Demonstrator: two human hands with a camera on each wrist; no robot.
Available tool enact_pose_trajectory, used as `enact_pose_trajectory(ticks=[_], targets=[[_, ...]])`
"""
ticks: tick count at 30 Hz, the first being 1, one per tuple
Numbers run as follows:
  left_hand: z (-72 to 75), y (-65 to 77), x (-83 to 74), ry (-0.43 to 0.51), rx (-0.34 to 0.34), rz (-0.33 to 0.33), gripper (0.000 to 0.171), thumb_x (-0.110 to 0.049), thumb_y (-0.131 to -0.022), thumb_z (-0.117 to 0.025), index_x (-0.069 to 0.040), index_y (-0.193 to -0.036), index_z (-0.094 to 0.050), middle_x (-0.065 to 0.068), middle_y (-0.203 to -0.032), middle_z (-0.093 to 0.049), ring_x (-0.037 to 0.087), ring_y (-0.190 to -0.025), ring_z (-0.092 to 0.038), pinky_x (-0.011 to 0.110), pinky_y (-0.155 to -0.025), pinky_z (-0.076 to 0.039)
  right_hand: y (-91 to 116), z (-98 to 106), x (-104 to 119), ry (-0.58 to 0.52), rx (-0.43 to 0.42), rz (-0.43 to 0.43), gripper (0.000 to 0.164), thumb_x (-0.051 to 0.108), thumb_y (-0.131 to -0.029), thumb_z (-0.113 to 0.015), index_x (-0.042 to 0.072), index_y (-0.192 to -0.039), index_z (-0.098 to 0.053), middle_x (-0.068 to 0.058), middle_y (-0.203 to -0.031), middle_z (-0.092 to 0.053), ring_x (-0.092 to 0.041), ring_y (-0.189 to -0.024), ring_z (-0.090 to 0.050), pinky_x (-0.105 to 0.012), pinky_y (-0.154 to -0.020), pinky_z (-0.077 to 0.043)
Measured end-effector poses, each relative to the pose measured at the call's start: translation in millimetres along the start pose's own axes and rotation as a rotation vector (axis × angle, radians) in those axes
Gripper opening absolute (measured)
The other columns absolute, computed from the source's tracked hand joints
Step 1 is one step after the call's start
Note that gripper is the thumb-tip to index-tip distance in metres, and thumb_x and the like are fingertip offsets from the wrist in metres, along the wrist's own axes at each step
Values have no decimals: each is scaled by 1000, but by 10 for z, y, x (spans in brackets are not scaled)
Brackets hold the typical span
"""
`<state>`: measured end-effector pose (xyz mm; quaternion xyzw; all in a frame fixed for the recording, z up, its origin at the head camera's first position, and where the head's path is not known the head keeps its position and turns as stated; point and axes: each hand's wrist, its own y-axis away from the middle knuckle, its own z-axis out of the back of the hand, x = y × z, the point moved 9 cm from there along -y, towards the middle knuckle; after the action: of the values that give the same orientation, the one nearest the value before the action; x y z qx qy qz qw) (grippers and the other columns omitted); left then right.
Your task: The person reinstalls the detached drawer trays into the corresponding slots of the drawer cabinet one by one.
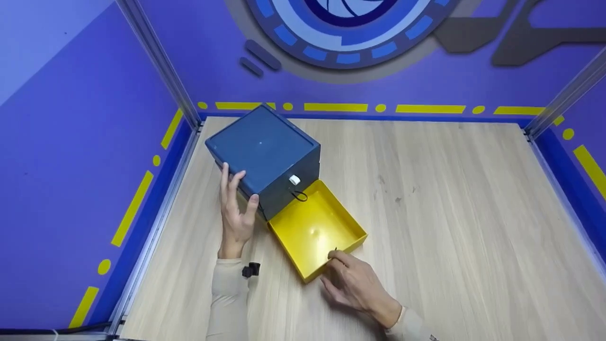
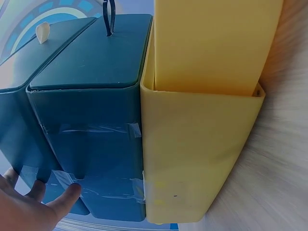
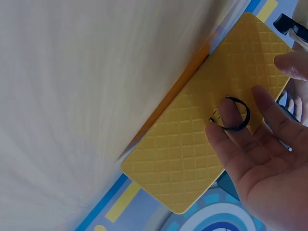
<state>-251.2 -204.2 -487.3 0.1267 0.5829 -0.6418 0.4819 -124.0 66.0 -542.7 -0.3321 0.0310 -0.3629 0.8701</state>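
A stacked drawer box (image 1: 262,147) has two dark blue tiers over a yellow one. Its yellow bottom drawer (image 1: 293,232) is pulled out toward the front, and nothing lies inside. My left hand (image 1: 236,215) rests against the left side of the blue tiers with its fingers spread. At the drawer's front, my right hand (image 1: 360,284) has a finger hooked through a thin black loop handle (image 3: 248,114). The waffle-patterned yellow drawer front (image 3: 178,154) shows behind those fingers in the right wrist view.
The upper blue tier carries a white knob (image 1: 294,180), and another black loop (image 1: 302,200) hangs from the middle tier. Clear tape (image 2: 110,190) joins the tiers. A wooden tabletop (image 1: 450,213) extends to the right, with blue-purple walls (image 1: 142,94) around it.
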Motion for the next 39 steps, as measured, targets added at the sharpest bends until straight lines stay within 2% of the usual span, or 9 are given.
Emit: enact_pose_trajectory(ticks=[5,12,21,26,30,32,35,39], targets=[[1,-6,-5,-6,-4,7,58,-39,-99,-61,-13,-151,-54,19,-177,-21,43,-163,-21,75,-126,-15,-23,-62,18,28,32,17,34,30,-75,-92,8,-94,-74,-3,-105,-73,-13,-84,-71,-26,-66,-60],[7,-2,-5,-3,-9,1,57,-31,-97,-62,-13,-150,-55,20,-177,-22,45,-163,-21,76,-126,-15,-71,-120,45,30,43,47,38,34,-73,-92,8,-95,-75,-4,-104,-76,-16,-89,-74,-27,-71,-62],[9,-15,-16,-16,-4,16,61,-51,-102,-59,-14,-150,-55,17,-178,-21,42,-164,-21,74,-126,-16,-141,-159,-61,5,64,40,36,33,-77,-92,7,-97,-76,-10,-116,-76,-22,-96,-76,-31,-81,-64],[12,1,-19,-22,0,16,62,-54,-102,-57,-15,-150,-55,17,-178,-22,41,-163,-21,73,-127,-15,-99,-27,-112,-28,-1,3,31,27,-77,-92,9,-98,-76,-12,-118,-73,-21,-96,-73,-31,-80,-63],[5,-13,-20,-22,0,13,63,-56,-103,-57,-15,-150,-55,16,-178,-21,40,-164,-22,72,-127,-16,-93,148,-171,-45,-94,-35,29,21,-76,-91,9,-98,-74,-11,-112,-71,-20,-94,-70,-32,-77,-62],[-4,-18,-19,-24,2,16,64,-57,-103,-56,-15,-150,-54,15,-178,-21,39,-164,-22,72,-127,-16,-69,198,-191,-42,-114,-50,29,21,-77,-90,10,-99,-74,-9,-110,-70,-19,-90,-68,-32,-73,-61],[-7,-14,-18,-27,1,21,64,-58,-103,-56,-16,-150,-55,14,-178,-21,39,-164,-22,72,-127,-16,-17,192,-191,-33,-90,-68,29,22,-80,-88,10,-102,-75,-6,-106,-71,-17,-87,-68,-31,-71,-60],[-7,5,-5,-27,-7,21,63,-56,-102,-56,-15,-150,-55,15,-178,-22,39,-163,-23,72,-127,-16,47,79,-142,-6,-1,-44,32,26,-80,-88,10,-106,-76,-6,-108,-73,-18,-93,-71,-31,-78,-61]])
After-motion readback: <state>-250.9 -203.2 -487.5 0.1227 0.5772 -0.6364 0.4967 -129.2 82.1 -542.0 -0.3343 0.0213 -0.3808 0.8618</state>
